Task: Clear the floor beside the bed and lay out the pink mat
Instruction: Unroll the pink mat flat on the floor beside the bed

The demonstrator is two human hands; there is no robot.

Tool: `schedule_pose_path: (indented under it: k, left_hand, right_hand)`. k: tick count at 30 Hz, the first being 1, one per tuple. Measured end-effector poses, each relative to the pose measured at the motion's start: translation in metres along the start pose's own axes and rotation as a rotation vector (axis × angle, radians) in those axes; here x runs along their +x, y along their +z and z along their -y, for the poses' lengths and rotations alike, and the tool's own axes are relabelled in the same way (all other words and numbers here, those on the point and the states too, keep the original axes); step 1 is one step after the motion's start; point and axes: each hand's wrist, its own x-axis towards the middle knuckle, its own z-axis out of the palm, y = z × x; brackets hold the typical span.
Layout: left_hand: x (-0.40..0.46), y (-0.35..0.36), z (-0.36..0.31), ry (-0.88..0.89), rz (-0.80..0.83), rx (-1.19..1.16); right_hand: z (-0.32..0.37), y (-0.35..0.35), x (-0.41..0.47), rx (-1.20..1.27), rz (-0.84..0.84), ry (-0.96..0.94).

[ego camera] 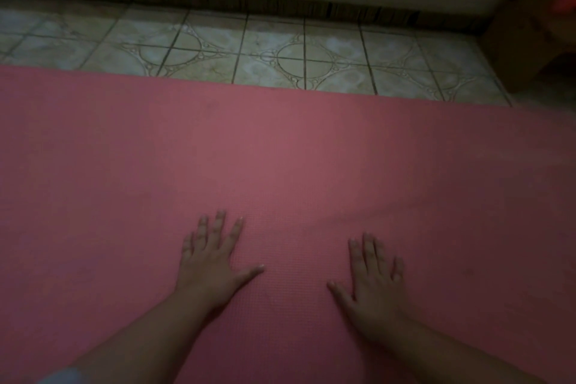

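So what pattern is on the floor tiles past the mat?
Pale beige tiles with circle motifs and dark grout lines, seen in the head view.

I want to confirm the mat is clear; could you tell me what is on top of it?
Only the left hand and right hand lie flat on the pink mat; the floor beneath is hidden.

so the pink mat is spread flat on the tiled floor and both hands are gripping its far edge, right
Not quite. The pink mat does lie spread on the tiled floor, but the left hand and right hand rest palm-down, fingers spread, on its surface well short of the far edge, gripping nothing. The head view shows this.
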Motion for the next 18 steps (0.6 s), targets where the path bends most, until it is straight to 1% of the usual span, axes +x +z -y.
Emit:
schedule_pose_path:
  k: [2, 5, 9, 11, 13, 15, 16, 18]
  left_hand:
    - [-0.001, -0.001, 0.002, 0.025, 0.016, 0.001]
    - [-0.008, -0.010, 0.008, 0.059, 0.091, 0.050]
    - [-0.025, -0.053, 0.006, -0.038, 0.262, 0.041]
    - [-0.037, -0.094, -0.004, -0.047, 0.306, 0.051]
    - [-0.051, -0.140, -0.017, -0.039, 0.304, 0.036]
    - [-0.067, -0.189, -0.035, -0.029, 0.284, -0.026]
    - [-0.076, -0.213, -0.046, -0.025, 0.282, -0.069]
    - [-0.097, -0.265, -0.073, -0.007, 0.317, -0.135]
  right_hand:
    - [-0.003, -0.001, 0.001, 0.040, 0.007, -0.008]
    - [-0.009, -0.005, -0.002, 0.046, 0.050, -0.010]
    - [-0.016, -0.034, -0.024, 0.103, 0.159, 0.170]
    - [-0.012, -0.069, -0.046, 0.157, 0.142, 0.219]
    - [-0.005, -0.111, -0.073, 0.252, 0.082, 0.281]
    - [0.003, -0.158, -0.107, 0.346, 0.036, 0.381]
    - [0.007, -0.178, -0.128, 0.380, 0.029, 0.420]
    - [0.015, -0.224, -0.180, 0.449, 0.094, 0.468]
